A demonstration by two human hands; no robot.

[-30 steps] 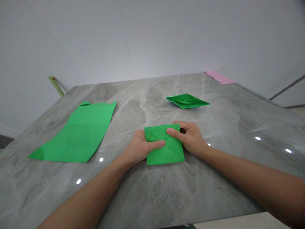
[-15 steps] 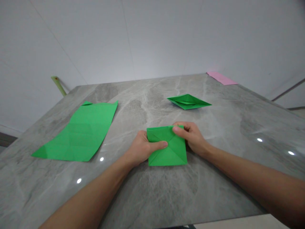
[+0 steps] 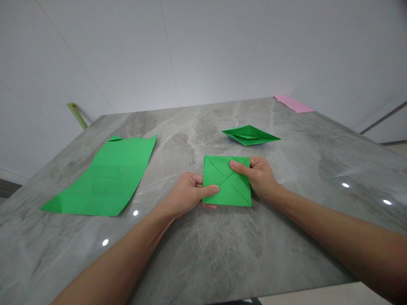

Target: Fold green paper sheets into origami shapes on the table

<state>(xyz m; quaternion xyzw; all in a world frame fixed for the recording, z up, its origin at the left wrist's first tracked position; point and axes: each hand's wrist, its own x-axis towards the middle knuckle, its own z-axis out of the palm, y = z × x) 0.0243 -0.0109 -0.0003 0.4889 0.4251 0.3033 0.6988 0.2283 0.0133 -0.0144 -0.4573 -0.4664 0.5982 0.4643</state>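
Note:
Between my two hands is a folded square of green paper (image 3: pixel 227 186), with diagonal creases across its face. My left hand (image 3: pixel 190 190) grips its lower left side, the thumb on top and the fingers behind, a fingertip showing under the bottom edge. At the upper right, my right hand (image 3: pixel 260 176) pinches the square with its thumb lying on the face; its other fingers are mostly hidden behind the paper. Just beyond the hands lies a green folded paper boat shape (image 3: pixel 251 136), long and pointed at both ends.
A large green paper sheet (image 3: pixel 108 178) with curled corners lies on the left of the grey marble-patterned table (image 3: pixel 178 135). Pink paper (image 3: pixel 294 103) rests at the far right corner. A light green stick (image 3: pixel 76 115) leans by the wall (image 3: pixel 127 55) at the back left.
The green square has moved slightly up and right and tilted flatter toward me. My right hand has moved a little outward; my left thumb now sits nearer the square's lower left edge.

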